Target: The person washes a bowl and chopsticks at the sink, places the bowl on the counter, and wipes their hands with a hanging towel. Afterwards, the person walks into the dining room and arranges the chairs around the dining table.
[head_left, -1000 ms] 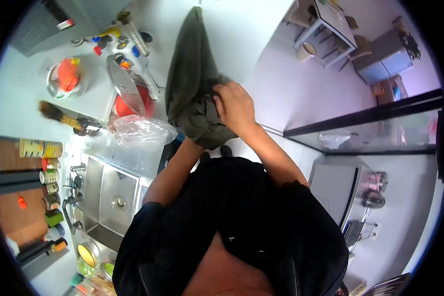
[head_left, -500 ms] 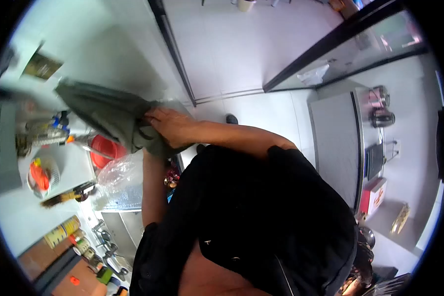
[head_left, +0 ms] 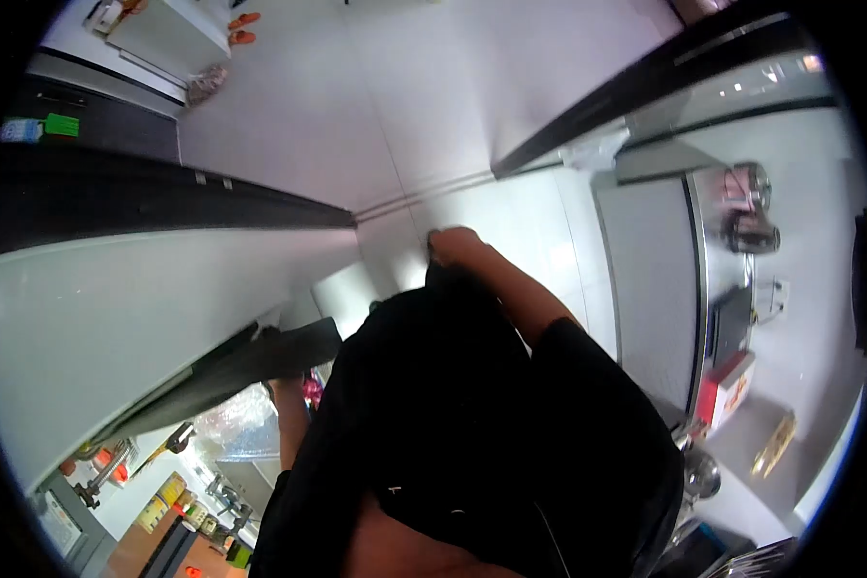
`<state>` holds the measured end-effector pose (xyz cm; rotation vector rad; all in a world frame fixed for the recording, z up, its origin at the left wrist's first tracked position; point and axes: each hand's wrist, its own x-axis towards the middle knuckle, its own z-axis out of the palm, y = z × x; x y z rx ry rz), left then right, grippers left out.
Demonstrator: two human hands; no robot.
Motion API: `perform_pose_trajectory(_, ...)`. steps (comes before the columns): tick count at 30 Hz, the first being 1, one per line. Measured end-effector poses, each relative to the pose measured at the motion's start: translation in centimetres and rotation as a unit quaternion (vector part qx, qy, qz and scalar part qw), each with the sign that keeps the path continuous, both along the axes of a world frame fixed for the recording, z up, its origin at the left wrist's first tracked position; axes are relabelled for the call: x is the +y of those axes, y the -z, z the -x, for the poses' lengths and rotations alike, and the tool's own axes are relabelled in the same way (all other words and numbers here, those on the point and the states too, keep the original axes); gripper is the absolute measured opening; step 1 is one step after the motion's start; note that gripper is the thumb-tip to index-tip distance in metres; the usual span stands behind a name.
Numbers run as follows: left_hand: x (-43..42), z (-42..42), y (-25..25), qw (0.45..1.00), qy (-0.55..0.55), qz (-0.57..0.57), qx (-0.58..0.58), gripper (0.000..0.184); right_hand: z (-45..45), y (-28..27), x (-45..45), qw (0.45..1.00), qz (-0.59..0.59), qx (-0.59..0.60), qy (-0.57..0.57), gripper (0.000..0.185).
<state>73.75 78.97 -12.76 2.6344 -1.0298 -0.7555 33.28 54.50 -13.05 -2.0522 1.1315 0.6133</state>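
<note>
One dark cloth (head_left: 226, 374) spreads out at left, beside a pale panel (head_left: 144, 289). Left hand (head_left: 284, 389): fingers closed on the cloth's near edge, partly hidden; left forearm (head_left: 293, 438) points forward. Right hand (head_left: 456, 243): well apart from the left, over the floor (head_left: 539, 212), fingers bent inward, whether gripping anything cannot be told; right forearm (head_left: 522, 289) slants forward and left.

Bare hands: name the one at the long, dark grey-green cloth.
The person's left hand, partly hidden at the dark grey-green cloth. The right hand is apart from that cloth, beside the black shirt.
</note>
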Motion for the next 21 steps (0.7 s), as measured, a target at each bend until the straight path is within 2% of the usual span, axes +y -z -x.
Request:
perform_pose_trajectory(1, 0.4, 0.6, 0.1, 1.0, -0.012, -0.013, 0.006, 0.036, 2.4, 0.6, -0.7, 1.0, -0.012, 0.004, -0.002, 0.029)
perform_pose_trajectory(2, 0.6, 1.5, -0.2, 0.999, -0.021, -0.031, 0.014, 0.036, 4.4, 0.6, -1.0, 0.999, 0.037, -0.005, 0.002, 0.032)
perform_pose_trajectory(4, 1.1, 2.9, -0.2, 0.997, -0.037, -0.058, 0.033, 0.035, 7.8, 2.7, -3.2, 0.997, -0.034, 0.064, -0.026, 0.034)
perform_pose_trajectory(10, 0.0, 6.7, 1.0, 0.985, -0.055, -0.128, 0.102, 0.033, 13.1, 2.9, -8.7, 0.999, -0.003, 0.048, 0.026, 0.038)
perform_pose_trajectory(14, -4.5, 8.9, 4.0, 0.975, -0.031, -0.163, 0.149, 0.032, 13.6, 5.0, -12.2, 0.999, 0.0, 0.012, 0.035, 0.042)
perform_pose_trajectory(16, -7.7, 9.9, 5.8, 0.969, -0.009, -0.179, 0.173, 0.031, 13.3, 5.9, -13.6, 0.997, 0.013, -0.038, 0.063, 0.038)
perform_pose_trajectory(18, -11.4, 10.6, 7.6, 0.963, 0.017, -0.187, 0.196, 0.031, 12.6, 5.7, -16.0, 0.999, -0.025, -0.022, 0.025, 0.044)
perform_pose_trajectory(20, -14.9, 11.1, 9.2, 0.956, 0.047, -0.195, 0.213, 0.03, 12.2, 5.0, -18.0, 0.996, -0.06, 0.008, 0.063, 0.042)
perform_pose_trajectory(21, -16.9, 11.3, 9.8, 0.953, 0.06, -0.197, 0.224, 0.03, 12.8, 5.8, -18.6, 0.997, -0.033, -0.025, 0.068, 0.04)
